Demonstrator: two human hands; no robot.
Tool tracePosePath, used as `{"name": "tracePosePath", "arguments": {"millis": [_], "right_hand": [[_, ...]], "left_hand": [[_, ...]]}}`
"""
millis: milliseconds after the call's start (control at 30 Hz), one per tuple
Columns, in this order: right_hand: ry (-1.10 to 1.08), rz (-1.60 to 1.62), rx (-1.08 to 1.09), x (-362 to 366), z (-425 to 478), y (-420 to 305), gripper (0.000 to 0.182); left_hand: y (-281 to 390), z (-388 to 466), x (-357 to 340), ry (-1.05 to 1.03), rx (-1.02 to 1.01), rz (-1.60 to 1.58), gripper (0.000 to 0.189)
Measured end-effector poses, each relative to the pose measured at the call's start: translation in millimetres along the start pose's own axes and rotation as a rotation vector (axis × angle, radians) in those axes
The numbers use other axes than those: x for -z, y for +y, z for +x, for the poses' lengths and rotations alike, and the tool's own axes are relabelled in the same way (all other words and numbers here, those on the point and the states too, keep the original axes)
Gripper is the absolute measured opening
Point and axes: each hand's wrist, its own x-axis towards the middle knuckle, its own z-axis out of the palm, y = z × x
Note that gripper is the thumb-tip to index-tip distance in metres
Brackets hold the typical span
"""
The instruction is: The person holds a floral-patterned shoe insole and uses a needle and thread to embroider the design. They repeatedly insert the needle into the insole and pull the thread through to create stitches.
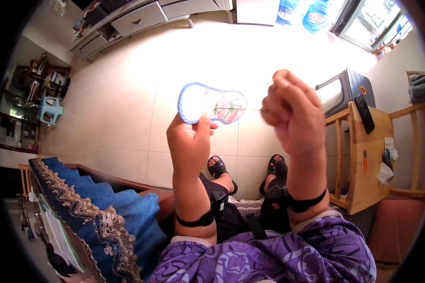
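My left hand (pixel 194 131) holds an insole-shaped piece of embroidery (pixel 230 104) by its wider end, thumb on top. The piece has a blue edging, a white area and a pink and green stitched pattern towards its narrower end. To its right, my right hand (pixel 290 106) is raised with bent fingers pinched together. A thin line, perhaps thread, shows between the piece and these fingertips; whether a needle is held cannot be made out. The hands are apart, above the tiled floor (pixel 127 116).
On the right stands a wooden chair or small table (pixel 372 177) bearing a black phone (pixel 364 113), an orange-handled tool (pixel 365 161) and a white crumpled tissue or bag (pixel 385 173). A blue cloth-covered table (pixel 102 201) is at left. A pale blue stool (pixel 50 110) stands further off.
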Motion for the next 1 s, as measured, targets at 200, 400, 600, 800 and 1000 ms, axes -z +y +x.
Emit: {"name": "tracePosePath", "arguments": {"millis": [200, 400, 600, 800, 1000], "right_hand": [[0.024, 0.391, 0.319, 38.1, -0.8, -20.7, 0.02], [0.04, 0.347, 0.369, 32.9, -1.6, -20.6, 0.018], [0.321, 0.199, 0.235, 15.1, 2.0, -19.6, 0.016], [0.017, -0.19, 0.277, -4.8, -8.4, -9.6, 0.015], [0.035, -0.42, 0.149, -32.8, -16.8, -6.7, 0.006]], "left_hand": [[-8.1, 8.8, 10.4, 0.202, -0.029, 0.017, 0.013], [-1.8, 6.3, 8.3, 0.259, -0.019, -0.201, 0.016], [15.3, -3.1, 11.8, 0.25, -0.026, -0.551, 0.018], [28.8, -12.1, 10.8, 0.196, -0.047, -0.612, 0.022], [35.3, -18.5, 9.3, 0.194, -0.069, -0.606, 0.025]]}}
